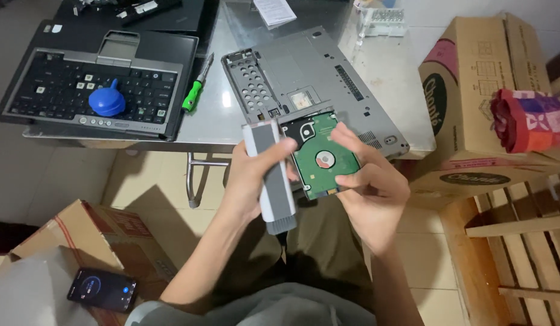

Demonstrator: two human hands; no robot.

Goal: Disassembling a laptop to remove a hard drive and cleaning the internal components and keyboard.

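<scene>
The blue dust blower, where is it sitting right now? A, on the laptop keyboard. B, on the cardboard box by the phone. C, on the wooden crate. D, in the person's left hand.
A: the blue dust blower stands on the black laptop keyboard, away from both hands.

Both hands raised close together, left hand [251,181] fingers curled, right hand [370,187] pinching

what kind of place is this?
Likely an informal electronics repair spot, not a formal lab. A metal table holds an opened laptop base, a keyboard unit and a green screwdriver. Cardboard boxes stand around.
</scene>
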